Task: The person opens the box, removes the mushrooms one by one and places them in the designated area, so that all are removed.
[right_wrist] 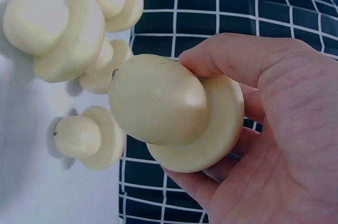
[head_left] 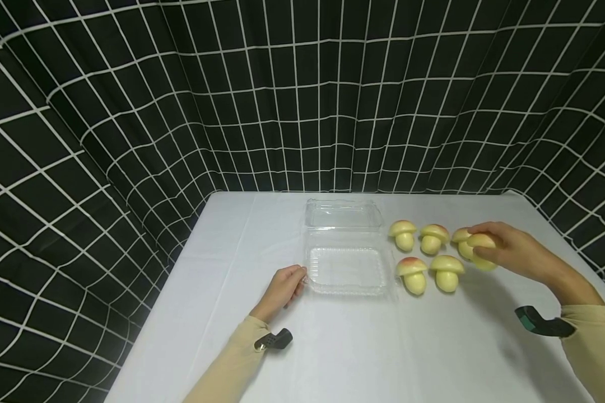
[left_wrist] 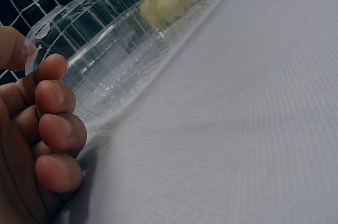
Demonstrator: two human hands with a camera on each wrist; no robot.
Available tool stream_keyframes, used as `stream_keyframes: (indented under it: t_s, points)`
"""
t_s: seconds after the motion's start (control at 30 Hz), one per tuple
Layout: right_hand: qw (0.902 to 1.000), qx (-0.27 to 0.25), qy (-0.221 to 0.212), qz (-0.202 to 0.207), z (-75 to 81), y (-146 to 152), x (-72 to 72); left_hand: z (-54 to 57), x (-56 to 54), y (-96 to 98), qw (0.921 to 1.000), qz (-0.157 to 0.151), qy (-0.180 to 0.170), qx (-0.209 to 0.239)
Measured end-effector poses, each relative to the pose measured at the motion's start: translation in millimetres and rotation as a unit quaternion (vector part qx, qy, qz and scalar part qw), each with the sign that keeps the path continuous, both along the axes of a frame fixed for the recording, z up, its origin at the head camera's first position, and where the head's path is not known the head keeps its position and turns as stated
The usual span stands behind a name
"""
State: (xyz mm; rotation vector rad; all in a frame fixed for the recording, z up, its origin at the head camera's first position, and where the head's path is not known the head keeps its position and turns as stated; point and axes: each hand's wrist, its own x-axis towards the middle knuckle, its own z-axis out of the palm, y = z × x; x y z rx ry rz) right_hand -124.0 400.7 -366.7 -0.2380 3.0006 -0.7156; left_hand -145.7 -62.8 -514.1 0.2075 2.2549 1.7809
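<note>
My left hand [head_left: 282, 288] pinches the near left corner of a clear plastic clamshell box [head_left: 347, 291] between thumb and forefinger. The other fingers curl below its rim [left_wrist: 33, 55] in the left wrist view. The box lies open, its lid [head_left: 343, 204] folded back on the far side. At the right, my right hand [head_left: 516, 249] grips a toy mushroom [right_wrist: 158, 102] by its cap, with the pale rounded stem towards the wrist camera. In the head view this mushroom overlaps another mushroom [head_left: 461, 240] behind it.
Several more yellow mushrooms with reddish-tinted caps lie in two rows right of the box, among them a front left mushroom [head_left: 413, 280] and a back left mushroom [head_left: 403, 238]. A white cloth covers the table [head_left: 348, 347]. Black curtains [head_left: 307, 101] with white grid lines surround it.
</note>
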Motion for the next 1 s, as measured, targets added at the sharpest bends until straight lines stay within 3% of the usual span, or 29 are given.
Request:
stream_keyframes:
  t_s: [0.3, 1.0]
  points:
    - [0.9997, 0.001, -0.023, -0.011, -7.2, 4, 1.7, -1.7, -0.6, -0.6, 1.0, -0.004, 0.004, 0.007]
    - [0.9996, 0.001, -0.025, -0.011, -27.5, 19, -0.7, -2.9, -1.4, -0.6, 0.9999, -0.004, 0.011, 0.01]
